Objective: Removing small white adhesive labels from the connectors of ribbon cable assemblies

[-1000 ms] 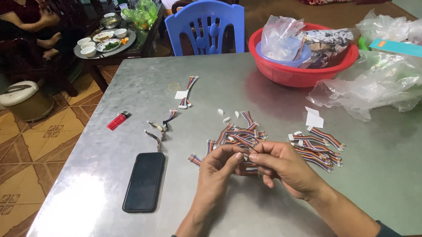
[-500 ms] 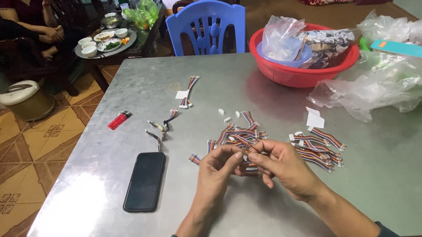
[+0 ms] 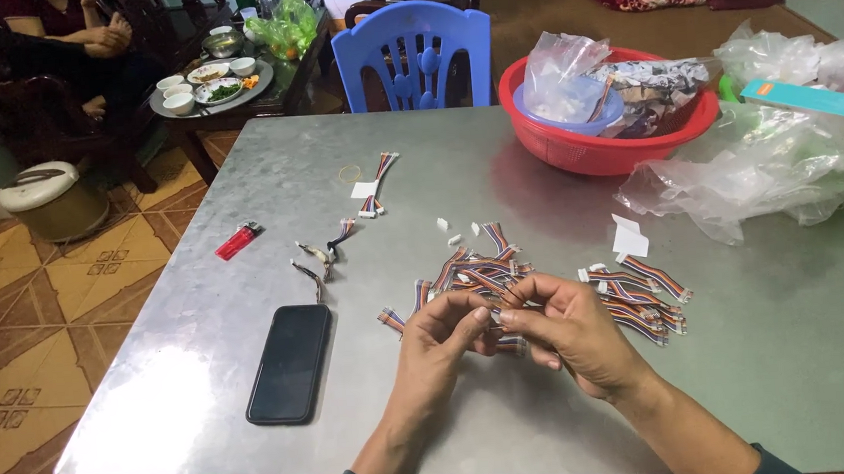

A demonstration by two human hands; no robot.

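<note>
My left hand (image 3: 437, 341) and my right hand (image 3: 570, 328) meet over the metal table (image 3: 253, 381), fingertips pinched together on one short multicoloured ribbon cable (image 3: 496, 311). Just beyond them lies a loose pile of the same cables (image 3: 465, 274). A second bundle of cables (image 3: 637, 295) lies to the right of my right hand. A few single cables (image 3: 378, 185) and small white connector pieces (image 3: 446, 227) are scattered farther up the table.
A black phone (image 3: 289, 363) lies face up left of my hands, a red lighter (image 3: 238, 240) beyond it. A red basin (image 3: 606, 147) with bags stands far right, crumpled clear plastic (image 3: 738, 177) beside it. A blue plastic chair (image 3: 417, 52) and a seated person (image 3: 74, 24) are behind.
My hands have stayed over the same spot, with only small finger movements on the cable. The view has shifted slightly.
</note>
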